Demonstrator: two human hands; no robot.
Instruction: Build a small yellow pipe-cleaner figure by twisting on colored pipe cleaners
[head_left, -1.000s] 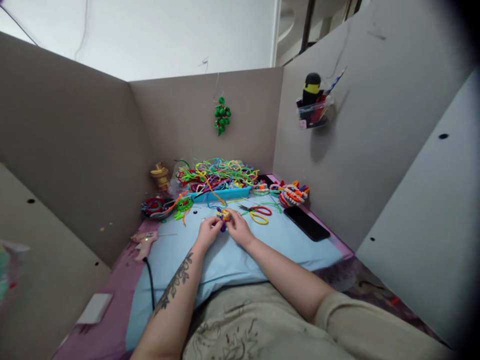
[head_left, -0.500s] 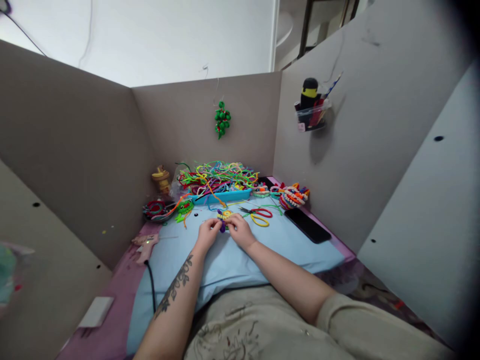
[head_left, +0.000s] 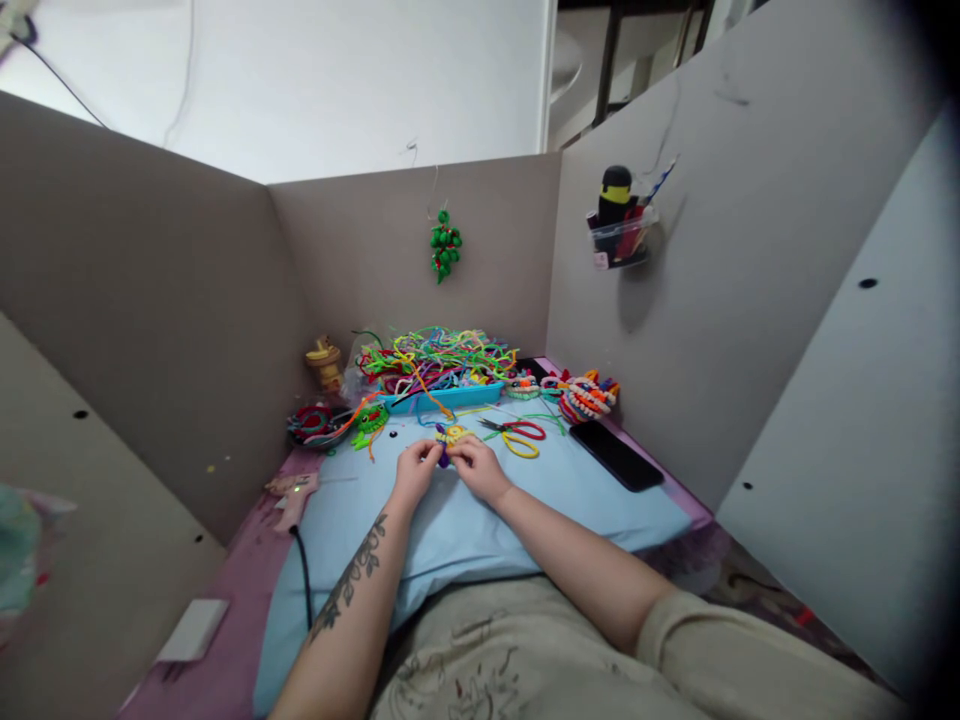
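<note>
Left hand: pinching the left side of a small craft piece; fingers are closing on it, tattooed forearm resting on the blue pillow.
Right hand: meeting the left hand, fingers clamping the craft piece's right side.
Craft piece: sitting between both sets of fingers, just above the pillow; yellow and purple fuzzy stems are bending into a small knot. Its exact form is too small to tell.
Handling: it is looking very light, soft on the outside and bendable, likely wire-cored, so it should be holding a bend. Taking it by the thicker coiled middle seems safest; loose ends would be flexing away.
Beyond the fingers: a blue tray is holding a tangled heap of thin, fuzzy stems in green, yellow, red and blue.
Right of the fingers: scissors with red and yellow loop handles are lying near; further right, a flat, glossy black phone and a cluster of striped coiled pieces.
Left of the fingers: a green fuzzy figure and a dark bowl of red coils.
Walls: smooth grey panels are standing around the surface; a green beaded cluster is hanging on the far one, a clear holder on the right one.
</note>
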